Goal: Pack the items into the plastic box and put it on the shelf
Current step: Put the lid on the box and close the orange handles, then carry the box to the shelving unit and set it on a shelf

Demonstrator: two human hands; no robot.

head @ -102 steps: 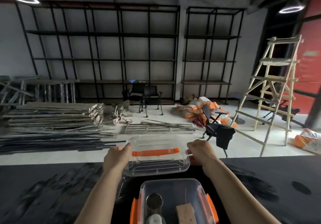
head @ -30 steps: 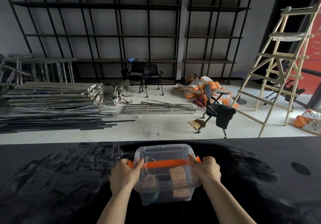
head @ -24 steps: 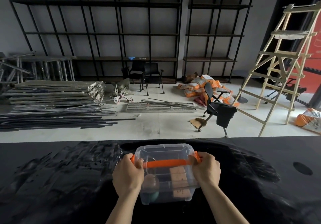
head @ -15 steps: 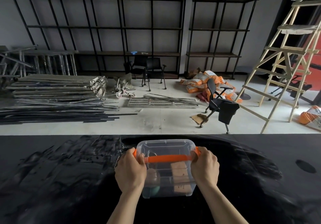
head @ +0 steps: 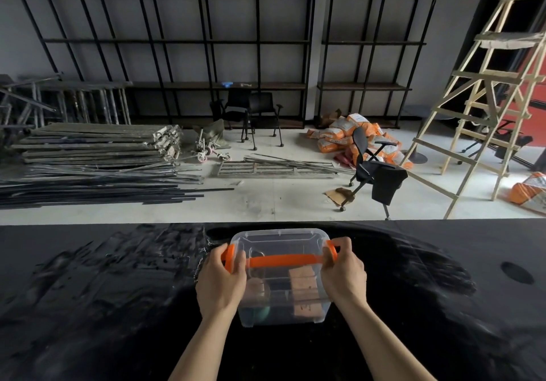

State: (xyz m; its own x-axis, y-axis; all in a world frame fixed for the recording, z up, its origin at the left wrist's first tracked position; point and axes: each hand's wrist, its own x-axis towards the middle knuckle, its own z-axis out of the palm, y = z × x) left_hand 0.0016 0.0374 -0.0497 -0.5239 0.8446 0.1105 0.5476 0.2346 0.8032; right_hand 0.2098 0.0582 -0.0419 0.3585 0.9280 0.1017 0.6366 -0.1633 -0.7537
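Observation:
A clear plastic box [head: 280,309] with a lid and an orange carry handle [head: 283,260] sits on the black table [head: 103,306] right in front of me. Through its walls I see a brown block [head: 304,287] on the right and a roundish pale and teal item [head: 257,295] on the left. My left hand [head: 220,283] is wrapped around the box's left side at the orange latch [head: 229,258]. My right hand [head: 344,272] grips the right side at the other orange latch [head: 331,251]. Black metal shelves [head: 257,85] line the far wall.
Beyond the table's far edge lie stacked metal profiles [head: 94,150] on the left floor, a black office chair [head: 373,171], orange sacks [head: 345,138] and a wooden ladder [head: 484,94] on the right. Two more chairs [head: 251,113] stand by the shelves.
Earlier I held the lid in the air above the open box. The lid now sits on the box, and both hands have settled on the side latches; my view tilted down slightly.

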